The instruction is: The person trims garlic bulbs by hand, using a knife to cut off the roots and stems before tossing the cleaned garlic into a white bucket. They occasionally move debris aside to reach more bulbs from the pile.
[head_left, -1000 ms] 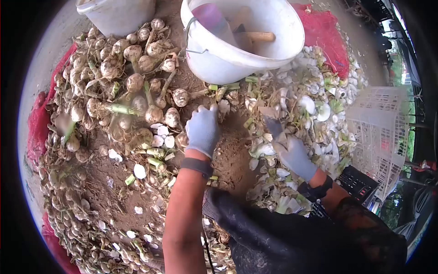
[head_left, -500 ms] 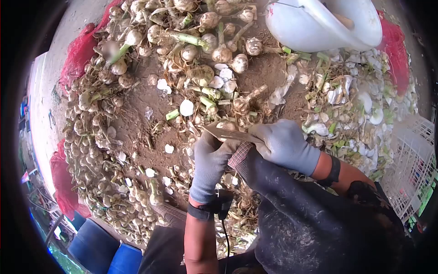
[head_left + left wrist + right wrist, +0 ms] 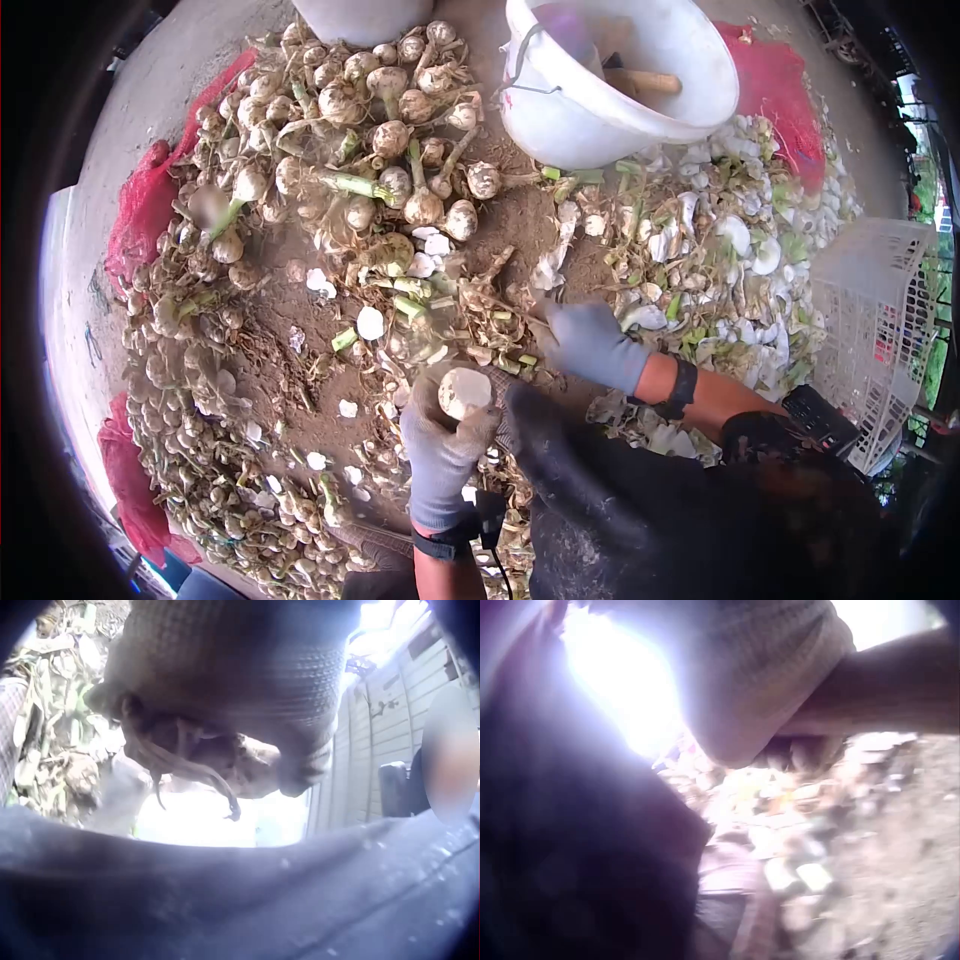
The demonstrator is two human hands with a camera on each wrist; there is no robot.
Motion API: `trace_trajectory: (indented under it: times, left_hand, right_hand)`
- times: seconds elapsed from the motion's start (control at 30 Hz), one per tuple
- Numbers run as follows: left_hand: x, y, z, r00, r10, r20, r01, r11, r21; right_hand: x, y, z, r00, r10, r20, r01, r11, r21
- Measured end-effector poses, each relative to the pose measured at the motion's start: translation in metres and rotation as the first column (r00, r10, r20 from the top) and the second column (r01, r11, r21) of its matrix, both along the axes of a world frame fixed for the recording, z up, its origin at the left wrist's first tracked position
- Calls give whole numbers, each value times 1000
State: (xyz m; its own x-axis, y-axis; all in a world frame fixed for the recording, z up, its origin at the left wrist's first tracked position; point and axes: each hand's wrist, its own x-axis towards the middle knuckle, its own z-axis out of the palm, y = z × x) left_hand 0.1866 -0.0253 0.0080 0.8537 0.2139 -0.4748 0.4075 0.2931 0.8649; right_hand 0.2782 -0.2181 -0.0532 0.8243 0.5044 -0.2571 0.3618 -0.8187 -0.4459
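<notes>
My gloved left hand (image 3: 436, 455) holds a garlic bulb (image 3: 466, 393) close in front of the body, its pale, flat cut face turned up. In the left wrist view dry roots (image 3: 187, 763) dangle below the gloved fingers. To the right, my gloved right hand (image 3: 597, 346) grips a knife, blurred in the head view. The right wrist view shows the knife (image 3: 885, 686) as a broad brown strip sticking out of the fist. Cut stalks (image 3: 410, 306) and trimmings lie on the soil just beyond both hands.
A heap of untrimmed garlic (image 3: 340, 100) spreads at the left and back. The white bucket (image 3: 570, 135) at the back holds a wooden-handled tool (image 3: 645, 80). Pale peelings (image 3: 735, 235) cover the right side, beside a white plastic crate (image 3: 865, 320). Red net sacks (image 3: 770, 95) edge the pile.
The left hand reached to the pile, then came back to the body with a garlic bulb. The knife was at the bulb half a second ago; now the right hand has swung away to the right.
</notes>
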Motion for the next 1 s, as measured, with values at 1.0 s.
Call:
trace_trajectory:
  times: [1.0]
  left_hand:
    - [37, 31, -78, 991, -107, -74, 127, 917, 378]
  right_hand:
    - [1, 12, 22, 999, -43, 33, 35, 979, 200]
